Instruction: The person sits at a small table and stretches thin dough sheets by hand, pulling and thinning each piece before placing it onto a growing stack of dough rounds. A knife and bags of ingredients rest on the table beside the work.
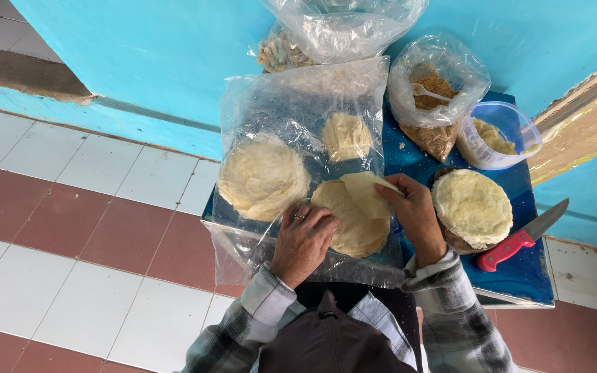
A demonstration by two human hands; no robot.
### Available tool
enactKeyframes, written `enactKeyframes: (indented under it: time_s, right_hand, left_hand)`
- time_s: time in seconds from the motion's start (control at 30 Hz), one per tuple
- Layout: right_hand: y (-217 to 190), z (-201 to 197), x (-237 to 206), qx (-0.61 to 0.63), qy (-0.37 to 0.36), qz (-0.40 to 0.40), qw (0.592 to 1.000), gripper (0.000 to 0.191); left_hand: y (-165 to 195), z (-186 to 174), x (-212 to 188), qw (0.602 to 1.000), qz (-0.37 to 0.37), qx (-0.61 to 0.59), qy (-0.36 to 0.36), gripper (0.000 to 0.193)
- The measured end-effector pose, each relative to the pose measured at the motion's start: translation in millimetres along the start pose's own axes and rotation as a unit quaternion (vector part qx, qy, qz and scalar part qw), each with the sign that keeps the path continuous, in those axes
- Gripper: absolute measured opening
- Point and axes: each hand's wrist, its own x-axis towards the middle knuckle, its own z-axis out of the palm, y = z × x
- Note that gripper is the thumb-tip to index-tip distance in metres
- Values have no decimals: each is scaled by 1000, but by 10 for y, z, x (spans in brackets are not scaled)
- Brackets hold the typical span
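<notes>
Left hand (303, 242) spread flat, pressing on the near stack of flat pale dough rounds (352, 220); right hand (414, 211) pinching the folded-up top round (366, 193), peeling it off that same stack. Stack lying directly under and between both hands, at the near edge of the clear plastic sheet (291, 110).

Taking that stack as landmark: a thicker pile of rounds (262, 177) just to its left on the sheet, a small folded piece (346, 135) beyond it toward the turquoise wall (153, 55). To its right, apart, a mounded pile on a dark plate (472, 207), then a red-handled knife (519, 238) near the blue tabletop's (519, 276) right edge. Beyond and right, a bag of brown crumbs with a white spoon (435, 97) and a clear tub (502, 135). Another bag (326, 31) leaning at the wall.

Plastic overhanging the tabletop's left and near edges. Little bare tabletop left, mostly near the knife. Tiled floor (70, 242) open to the left.
</notes>
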Motion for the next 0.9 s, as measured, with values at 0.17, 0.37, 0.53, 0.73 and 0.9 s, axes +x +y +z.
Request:
enactKeyframes:
  time_s: [0.17,0.37,0.53,0.73,0.9]
  right_hand:
    - [-104,-179,45,49,44,5,998,24]
    - [-412,-320,-2,213,56,6,976,25]
    - [-513,-370,-75,225,72,-4,972,24]
    - [-486,-568,36,238,110,-54,963,25]
    - [-599,-682,18,233,69,-82,967,23]
  left_hand:
    - [10,-24,15,1000,-5,-2,-7,13]
    - [25,-72,59,1000,-2,-2,-9,13]
    - [31,-103,90,1000,-15,0,-21,9]
    - [4,-107,106,999,-17,-13,-28,9]
    - [-14,-102,168,995,-54,1,-79,7]
